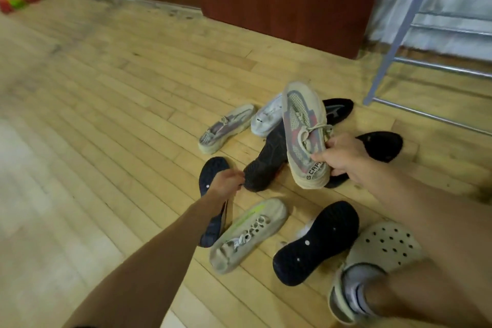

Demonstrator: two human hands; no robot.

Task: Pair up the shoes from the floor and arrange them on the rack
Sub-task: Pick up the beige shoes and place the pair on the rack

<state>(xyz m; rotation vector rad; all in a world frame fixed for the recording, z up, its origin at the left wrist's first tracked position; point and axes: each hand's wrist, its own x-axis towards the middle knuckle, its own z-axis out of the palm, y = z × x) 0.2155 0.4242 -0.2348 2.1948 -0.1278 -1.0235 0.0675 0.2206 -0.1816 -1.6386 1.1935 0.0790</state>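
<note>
Right hand grasps the beige sneaker at its heel with curled fingers; left hand fingers pinch the black shoe at its end

Scattered shoes on wooden floor (rack alongside)

On the floor, a far sneaker lies beyond the left fingers, and a near sneaker just before them. The held sneaker in the right fingers hangs over the pile. The rack stands beyond, to their right.
</note>
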